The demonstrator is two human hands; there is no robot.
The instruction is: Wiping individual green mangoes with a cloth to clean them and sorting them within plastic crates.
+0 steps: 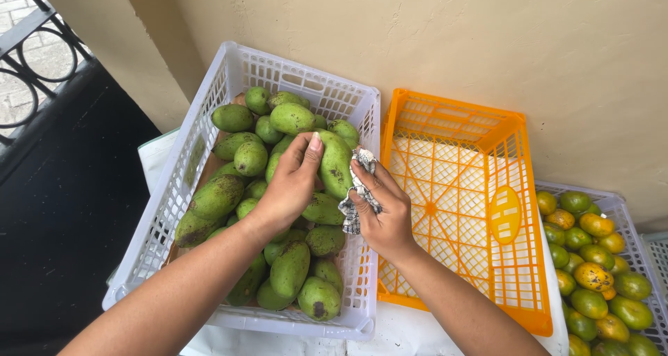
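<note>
View: a head-worn camera looks down at two bare forearms reaching in from the 6 o'clock edge toward fruit crates set against a cream wall.

Left hand: the left hand [291, 182] is curled around a green mango [336, 162], fingers wrapped over its left side, thumb tip up at 12 o'clock. It holds the fruit upright just above the pile.

Right hand: the right hand [383, 210] pinches a crumpled patterned cloth [356, 189] between thumb and bent fingers, pressing it against the right side of the held mango.

Mango: long, green, with a small dark spot, at the centre of the frame, over the right half of the white crate.

White crate: a white slatted plastic crate [167, 210] fills the space from 9 o'clock to the centre, heaped with green mangoes [278, 258], several carrying dark blotches.

Orange crate: an orange plastic crate [515, 258] sits just beside the white one, at 3 o'clock from the hands, with nothing in it.

Third crate: at 4 o'clock, a pale crate [626, 217] holds small round green and yellow-orange fruits [591, 286].

Surroundings: a dark floor and a black metal railing [35, 43] lie at 10 o'clock.
</note>
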